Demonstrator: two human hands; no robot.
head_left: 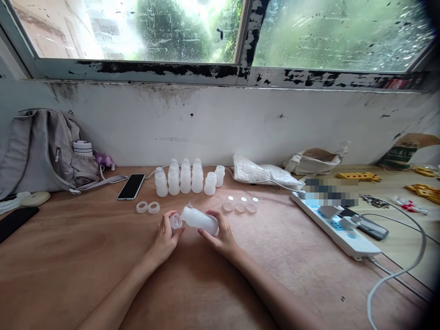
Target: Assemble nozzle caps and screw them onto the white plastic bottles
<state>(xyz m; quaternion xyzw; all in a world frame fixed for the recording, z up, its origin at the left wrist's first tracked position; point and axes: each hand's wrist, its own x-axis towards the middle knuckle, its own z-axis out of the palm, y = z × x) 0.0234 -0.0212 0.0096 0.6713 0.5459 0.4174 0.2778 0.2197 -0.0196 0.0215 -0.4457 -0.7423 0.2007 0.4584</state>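
Observation:
My right hand (220,236) grips a translucent white plastic bottle (199,219), held on its side just above the wooden table (85,256). My left hand (165,236) pinches a small clear ring cap (175,221) right at the bottle's mouth. Behind them stands a cluster of several similar white bottles (185,179). Two loose rings (148,207) lie to the left of my hands, and three clear round discs (240,205) lie to the right.
A black phone (131,186) and a grey backpack (37,151) sit at the back left. A white power strip (335,227) with plugs and cables runs along the right. A crumpled white bag (264,174) and a beige pouch (314,160) lie by the wall.

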